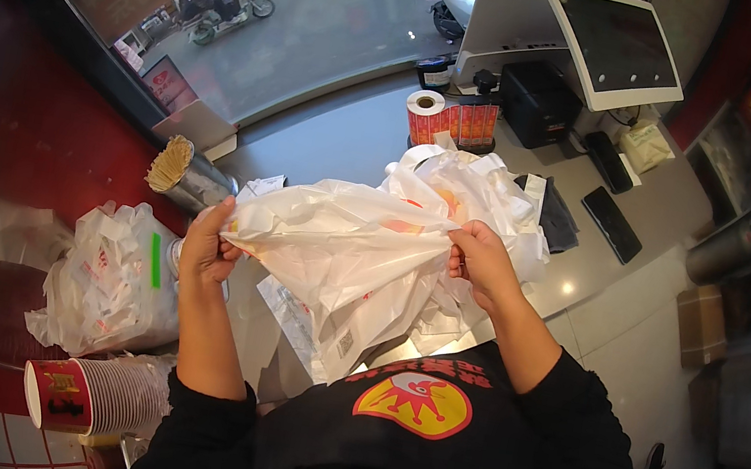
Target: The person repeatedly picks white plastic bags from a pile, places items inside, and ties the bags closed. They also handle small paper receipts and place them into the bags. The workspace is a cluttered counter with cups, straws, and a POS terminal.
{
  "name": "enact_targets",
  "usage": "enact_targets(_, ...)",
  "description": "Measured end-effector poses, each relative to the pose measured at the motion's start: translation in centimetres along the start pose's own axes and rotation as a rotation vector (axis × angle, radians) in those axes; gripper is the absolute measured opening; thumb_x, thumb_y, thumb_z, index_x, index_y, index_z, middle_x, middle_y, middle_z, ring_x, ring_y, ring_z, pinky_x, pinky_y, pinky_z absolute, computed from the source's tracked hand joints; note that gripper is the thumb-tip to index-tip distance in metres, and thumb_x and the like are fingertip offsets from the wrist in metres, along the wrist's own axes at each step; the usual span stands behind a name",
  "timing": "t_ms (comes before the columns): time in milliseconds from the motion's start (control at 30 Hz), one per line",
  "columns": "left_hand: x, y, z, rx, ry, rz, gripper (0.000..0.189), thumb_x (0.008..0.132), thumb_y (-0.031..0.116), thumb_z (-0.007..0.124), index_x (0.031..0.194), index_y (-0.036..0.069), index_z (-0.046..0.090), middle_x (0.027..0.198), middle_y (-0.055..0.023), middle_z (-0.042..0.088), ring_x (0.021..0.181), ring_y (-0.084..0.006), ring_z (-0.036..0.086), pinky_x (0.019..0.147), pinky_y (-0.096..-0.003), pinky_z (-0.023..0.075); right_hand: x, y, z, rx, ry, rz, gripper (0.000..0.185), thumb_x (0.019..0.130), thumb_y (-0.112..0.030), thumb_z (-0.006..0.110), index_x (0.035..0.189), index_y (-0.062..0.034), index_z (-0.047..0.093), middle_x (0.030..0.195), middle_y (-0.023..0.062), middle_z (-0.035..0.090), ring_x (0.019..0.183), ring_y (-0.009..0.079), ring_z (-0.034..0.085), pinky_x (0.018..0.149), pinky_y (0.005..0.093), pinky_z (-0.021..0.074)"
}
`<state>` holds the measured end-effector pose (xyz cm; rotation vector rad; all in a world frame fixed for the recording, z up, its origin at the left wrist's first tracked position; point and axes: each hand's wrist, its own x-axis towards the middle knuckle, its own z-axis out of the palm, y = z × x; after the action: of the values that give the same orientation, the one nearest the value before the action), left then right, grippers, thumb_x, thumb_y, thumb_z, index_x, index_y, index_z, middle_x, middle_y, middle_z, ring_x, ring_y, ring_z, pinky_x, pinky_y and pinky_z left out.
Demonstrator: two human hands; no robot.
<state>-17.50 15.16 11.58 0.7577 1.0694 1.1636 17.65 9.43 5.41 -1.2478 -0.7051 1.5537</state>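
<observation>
A white plastic carrier bag (343, 244) with red and yellow print is stretched sideways between my two hands. My left hand (211, 241) pinches its left corner, beside a metal cup of wooden skewers or chopsticks (200, 181). Its right edge is gripped between the thumb and fingers of my right hand (480, 260). Behind the bag, a heap of crumpled white plastic bags (497, 188) lies on the counter (331, 144), partly covered by it. Under the held bag's lower left part is another printed plastic sheet or bag (290, 314).
A label roll (426, 104), black printer (538, 105), tilted screen (616, 47) and phone (611, 225) stand or lie at the back right. At left are a container of plastic bags (111, 278) and stacked paper tubs (98, 397). A window borders the counter.
</observation>
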Motion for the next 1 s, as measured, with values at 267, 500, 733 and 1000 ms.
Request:
enact_targets(267, -4.9, 3.9, 1.9, -0.295, 0.04, 0.122, 0.047, 0.087, 0.041, 0.059, 0.11, 0.001, 0.053, 0.107, -0.0146, 0.061, 0.099, -0.0279, 0.059, 0.082, -0.0434, 0.0504, -1.6, 0.9, 3.5, -0.654, -0.248, -0.477, 0.057, 0.076, -0.034, 0.07, 0.123, -0.0111, 0.048, 0.128, 0.0167, 0.039, 0.103, 0.024, 0.053, 0.083, 0.0363, 0.0467)
enact_targets(500, -10.2, 7.3, 0.9, -0.063, 0.208, 0.699, 0.039, 0.094, 0.033, 0.049, 0.112, -0.002, 0.048, 0.108, -0.0152, 0.057, 0.098, -0.0253, 0.058, 0.086, -0.0392, 0.0492, -0.8, 3.1, 3.6, -1.374, -0.207, -0.628, 0.041, 0.072, -0.028, 0.071, 0.11, -0.0183, 0.059, 0.129, 0.0146, 0.042, 0.107, 0.0327, 0.05, 0.087, 0.0434, 0.0432)
enact_targets(733, -5.1, -7.0, 6.2, -0.18, 0.242, 0.192, 0.059, 0.092, 0.05, 0.044, 0.123, 0.0, 0.041, 0.119, -0.0113, 0.053, 0.105, -0.0246, 0.054, 0.088, -0.0395, 0.0469, 1.2, 4.2, 3.4, -1.335, -0.345, -0.59, 0.017, 0.075, -0.021, 0.067, 0.085, -0.0073, 0.063, 0.091, 0.0106, 0.061, 0.09, 0.031, 0.055, 0.08, 0.0388, 0.0442)
enact_targets(1000, -11.3, -17.7, 7.0, 1.656, 0.006, 0.128, 0.127, 0.05, 0.035, 0.085, 0.144, 0.003, 0.006, 0.146, -0.0288, 0.005, 0.137, -0.0419, 0.005, 0.108, -0.0514, 0.0153, 0.4, 1.7, 0.8, -0.915, -0.851, -0.483, 0.04, 0.082, -0.023, 0.062, 0.118, -0.0087, 0.055, 0.119, 0.0159, 0.056, 0.111, 0.0309, 0.052, 0.095, 0.0384, 0.0391)
